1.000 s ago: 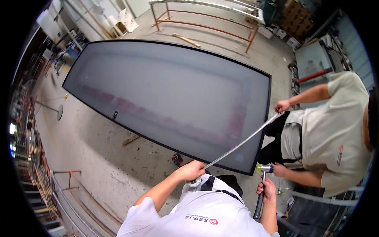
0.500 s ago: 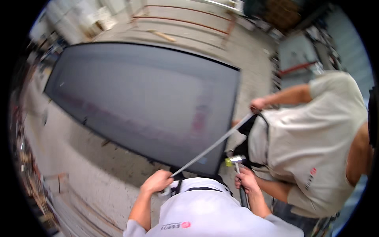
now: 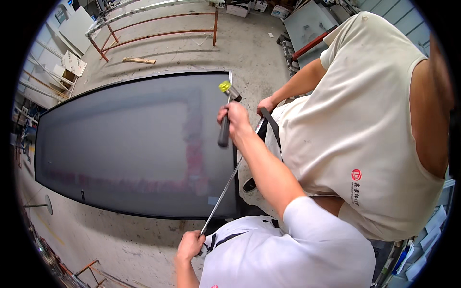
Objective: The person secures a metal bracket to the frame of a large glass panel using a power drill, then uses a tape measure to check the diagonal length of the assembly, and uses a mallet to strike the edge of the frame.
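A large dark glass panel in a black frame lies flat above the concrete floor. My right hand is raised over its right edge, gripping the black handle of a mallet with a yellow head. My left hand is low by my chest and holds the near end of a thin metal strip that runs along the panel's right edge. A co-worker in a cream shirt stands at the right; their hand holds the strip's far end.
A red metal rack and a piece of wood lie beyond the panel. Metal profiles and boxes line the left wall. Grey sheets lean at the upper right. A small round stand sits at the left.
My right hand has swung the mallet up from beside my waist to above the panel's right edge. My view has shifted closer to the co-worker. The strip stays held at both ends.
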Motion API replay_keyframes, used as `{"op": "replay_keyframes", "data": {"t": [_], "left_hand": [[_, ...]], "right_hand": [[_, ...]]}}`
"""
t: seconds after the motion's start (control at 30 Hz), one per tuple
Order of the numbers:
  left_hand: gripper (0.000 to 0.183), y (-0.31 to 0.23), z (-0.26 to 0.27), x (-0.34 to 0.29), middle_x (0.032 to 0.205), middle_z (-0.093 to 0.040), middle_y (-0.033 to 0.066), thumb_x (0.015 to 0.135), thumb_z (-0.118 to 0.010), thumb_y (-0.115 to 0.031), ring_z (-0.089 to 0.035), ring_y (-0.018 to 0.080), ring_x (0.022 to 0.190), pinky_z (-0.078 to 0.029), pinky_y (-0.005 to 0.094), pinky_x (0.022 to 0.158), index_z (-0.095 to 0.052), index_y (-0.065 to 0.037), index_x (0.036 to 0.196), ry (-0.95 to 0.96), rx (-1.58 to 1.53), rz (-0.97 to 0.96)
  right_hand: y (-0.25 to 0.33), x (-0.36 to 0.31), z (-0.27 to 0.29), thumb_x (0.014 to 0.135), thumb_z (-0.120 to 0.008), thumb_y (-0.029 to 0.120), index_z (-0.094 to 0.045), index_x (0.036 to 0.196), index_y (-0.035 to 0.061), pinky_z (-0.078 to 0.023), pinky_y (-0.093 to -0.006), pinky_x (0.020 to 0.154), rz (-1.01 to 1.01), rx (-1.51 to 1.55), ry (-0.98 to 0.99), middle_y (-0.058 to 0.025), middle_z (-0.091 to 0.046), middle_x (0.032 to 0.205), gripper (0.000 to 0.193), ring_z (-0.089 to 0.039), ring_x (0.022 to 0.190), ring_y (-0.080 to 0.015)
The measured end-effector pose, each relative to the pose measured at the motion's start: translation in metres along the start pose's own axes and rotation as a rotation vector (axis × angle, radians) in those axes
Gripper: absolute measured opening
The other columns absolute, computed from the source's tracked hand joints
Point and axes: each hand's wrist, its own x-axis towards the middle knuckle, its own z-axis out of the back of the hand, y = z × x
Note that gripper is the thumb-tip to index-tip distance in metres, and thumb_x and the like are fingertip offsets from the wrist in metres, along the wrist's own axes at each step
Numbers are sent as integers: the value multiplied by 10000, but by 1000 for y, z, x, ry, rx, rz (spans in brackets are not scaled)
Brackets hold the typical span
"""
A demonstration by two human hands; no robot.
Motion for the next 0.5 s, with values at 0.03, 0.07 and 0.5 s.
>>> {"op": "replay_keyframes", "data": {"t": [0.03,0.07,0.5], "left_hand": [[227,3,-4,-1,724,-586,284,814,-570,-166,-602,460,733,-482,477,675,-600,51,755,-18,-1,3],[224,4,-9,-3,736,-587,289,813,-576,-168,-607,462,749,-481,487,680,-597,48,758,-37,-11,-4],[232,-11,-35,-11,705,-600,260,832,-600,-221,-629,430,711,-492,482,657,-658,3,826,-19,-85,185]], "right_hand": [[3,33,1,890,-373,-23,-406,941,15,-446,-365,456,-42,90,-64,-136,-500,733,72,-490,520,-208],[7,56,-2,879,-364,-24,-416,942,1,-438,-379,441,74,1,-161,-144,-493,715,85,-483,498,-223],[106,234,61,892,-355,-8,-418,893,26,-399,-317,418,-83,-428,-290,-47,-411,619,72,-425,479,-148]]}}
